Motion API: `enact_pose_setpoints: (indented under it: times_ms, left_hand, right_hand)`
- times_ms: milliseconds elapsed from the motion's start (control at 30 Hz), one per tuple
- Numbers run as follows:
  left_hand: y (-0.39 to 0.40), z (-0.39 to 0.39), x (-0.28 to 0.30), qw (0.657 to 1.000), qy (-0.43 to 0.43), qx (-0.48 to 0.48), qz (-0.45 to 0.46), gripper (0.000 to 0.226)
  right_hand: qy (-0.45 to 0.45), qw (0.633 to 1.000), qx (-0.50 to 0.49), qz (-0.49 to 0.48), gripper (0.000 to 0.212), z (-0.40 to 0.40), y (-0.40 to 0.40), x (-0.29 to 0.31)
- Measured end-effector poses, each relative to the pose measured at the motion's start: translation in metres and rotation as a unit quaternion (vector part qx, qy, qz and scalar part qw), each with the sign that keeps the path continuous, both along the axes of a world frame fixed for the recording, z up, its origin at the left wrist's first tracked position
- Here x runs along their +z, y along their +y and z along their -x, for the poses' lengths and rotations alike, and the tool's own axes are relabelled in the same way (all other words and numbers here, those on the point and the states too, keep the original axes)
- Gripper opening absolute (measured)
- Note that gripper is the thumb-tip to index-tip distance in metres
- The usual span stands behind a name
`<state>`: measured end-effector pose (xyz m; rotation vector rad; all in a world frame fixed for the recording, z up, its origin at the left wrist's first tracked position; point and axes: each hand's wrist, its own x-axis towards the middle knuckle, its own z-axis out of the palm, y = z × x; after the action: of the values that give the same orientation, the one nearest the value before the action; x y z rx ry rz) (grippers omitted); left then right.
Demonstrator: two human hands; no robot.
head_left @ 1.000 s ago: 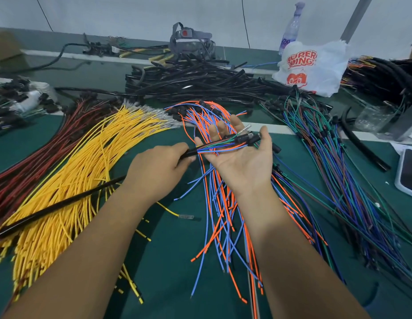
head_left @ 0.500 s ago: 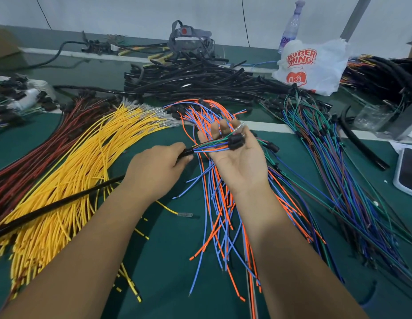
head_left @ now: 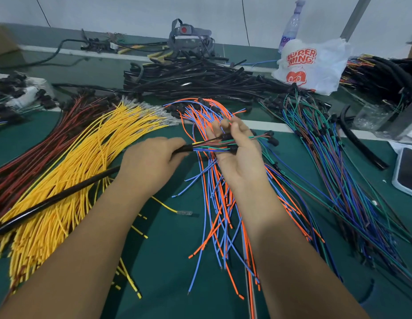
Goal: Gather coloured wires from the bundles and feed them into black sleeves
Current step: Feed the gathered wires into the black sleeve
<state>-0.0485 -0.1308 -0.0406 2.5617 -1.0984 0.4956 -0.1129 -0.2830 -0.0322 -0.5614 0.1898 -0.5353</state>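
Black sleeve gripped by left hand; right hand pinches one mixed wire cluster.

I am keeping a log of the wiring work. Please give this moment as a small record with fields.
left hand: grips the long black plastic sleeve near its mouth
right hand: pinches the thin mixed-colour wires that enter the sleeve
under the hands: loose orange and blue wires
left side: bundle of yellow wires
surface: green table mat
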Motion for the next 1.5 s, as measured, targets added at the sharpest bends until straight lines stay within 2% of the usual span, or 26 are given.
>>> enact_pose_setpoints:
  times_ms: [133, 233, 400, 533, 633, 700, 733, 800, 900, 1000, 1133, 1300, 1367, 1500]
  left_hand:
    - [-0.001, 0.001, 0.001, 0.993, 0.102, -0.033, -0.051, 0.031]
    - [-0.003, 0.004, 0.004, 0.988, 0.134, -0.051, -0.054, 0.039]
    - [-0.010, 0.012, 0.005, 0.992, 0.104, -0.055, -0.043, 0.039]
    - [-0.010, 0.014, 0.007, 0.994, 0.084, -0.064, 0.008, 0.039]
    - [-0.007, 0.015, 0.011, 0.996, 0.062, -0.066, 0.015, 0.026]
    - [-0.004, 0.016, 0.011, 0.997, 0.054, -0.056, 0.007, 0.042]
    - [-0.004, 0.015, 0.010, 0.997, 0.054, -0.056, 0.006, 0.042]
    - [-0.004, 0.014, 0.009, 0.996, 0.068, -0.060, 0.019, 0.022]
    - [-0.004, 0.009, 0.009, 0.999, 0.021, -0.019, 0.027, 0.012]
    - [-0.003, 0.008, 0.006, 0.998, -0.047, 0.027, 0.026, 0.014]
    - [-0.004, 0.005, 0.003, 0.995, -0.075, 0.052, 0.035, 0.011]
    - [0.000, 0.002, -0.004, 0.999, -0.007, -0.014, 0.041, 0.027]
    - [0.000, 0.004, -0.003, 0.997, 0.009, -0.044, 0.061, 0.033]
    - [-0.001, 0.004, -0.003, 0.995, 0.014, -0.063, 0.081, 0.027]
  right_hand:
    - [-0.019, 0.999, -0.030, -0.035, 0.022, 0.001, -0.003, 0.003]
    - [-0.005, 0.998, -0.054, -0.027, 0.033, 0.001, -0.004, 0.005]
    - [0.033, 0.996, -0.080, 0.028, 0.043, -0.001, 0.000, 0.008]
    - [0.033, 0.991, -0.054, 0.116, 0.036, -0.002, 0.005, 0.006]
    - [0.056, 0.985, -0.040, 0.156, 0.034, -0.001, 0.009, 0.004]
    - [0.070, 0.978, -0.039, 0.194, 0.037, -0.001, 0.011, 0.004]
    - [0.070, 0.975, -0.037, 0.207, 0.037, 0.000, 0.011, 0.003]
    - [0.061, 0.972, -0.026, 0.224, 0.035, 0.001, 0.011, 0.003]
    - [0.062, 0.974, -0.023, 0.216, 0.028, 0.003, 0.010, 0.003]
    - [0.062, 0.980, -0.021, 0.188, 0.014, 0.003, 0.008, 0.002]
    - [0.027, 0.982, 0.015, 0.185, 0.023, 0.004, 0.003, 0.001]
    - [0.009, 0.987, 0.015, 0.162, 0.031, 0.005, 0.002, 0.001]
    - [0.029, 0.988, -0.001, 0.154, 0.030, 0.004, 0.002, 0.001]
    - [0.093, 0.984, -0.038, 0.151, 0.021, 0.002, 0.002, 0.002]
